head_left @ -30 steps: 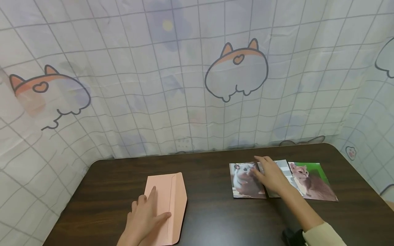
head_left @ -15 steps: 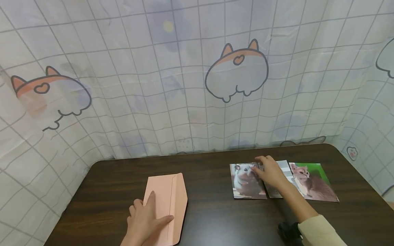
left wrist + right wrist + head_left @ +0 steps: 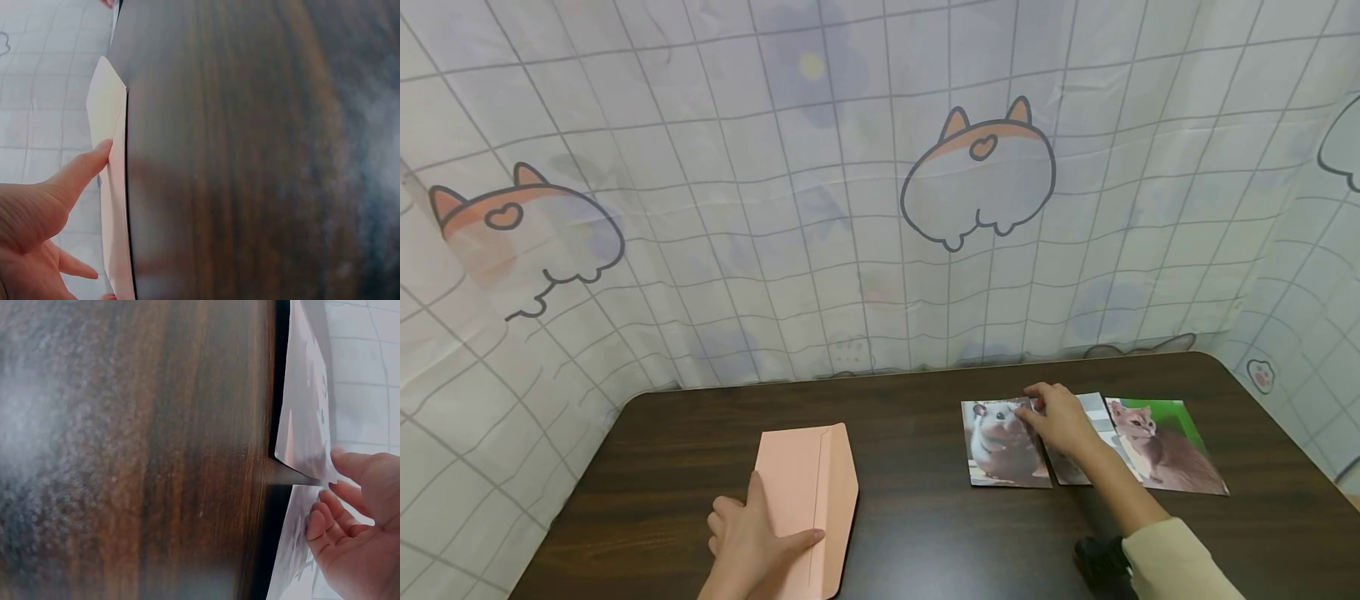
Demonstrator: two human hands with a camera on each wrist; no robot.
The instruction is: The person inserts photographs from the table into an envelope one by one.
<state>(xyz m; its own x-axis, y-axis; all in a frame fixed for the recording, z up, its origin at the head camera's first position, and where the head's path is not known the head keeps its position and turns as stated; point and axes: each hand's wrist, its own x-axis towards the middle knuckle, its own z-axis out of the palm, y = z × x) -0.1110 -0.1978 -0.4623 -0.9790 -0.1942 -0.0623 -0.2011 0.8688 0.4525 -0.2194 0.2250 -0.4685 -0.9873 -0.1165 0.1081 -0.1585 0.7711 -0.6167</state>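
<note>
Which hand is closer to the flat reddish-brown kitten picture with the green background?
Right. The right hand is just left of the kitten picture, over the grey-and-white card; the left hand is far across, on the flat pink paper envelope.

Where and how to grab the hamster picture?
Probably pinch the hamster picture at its upper right corner, coming from its right: it is thin and lies nearly flat, a narrow gap parts that side from the middle picture, and the right hand has its thumb near that corner.
</note>
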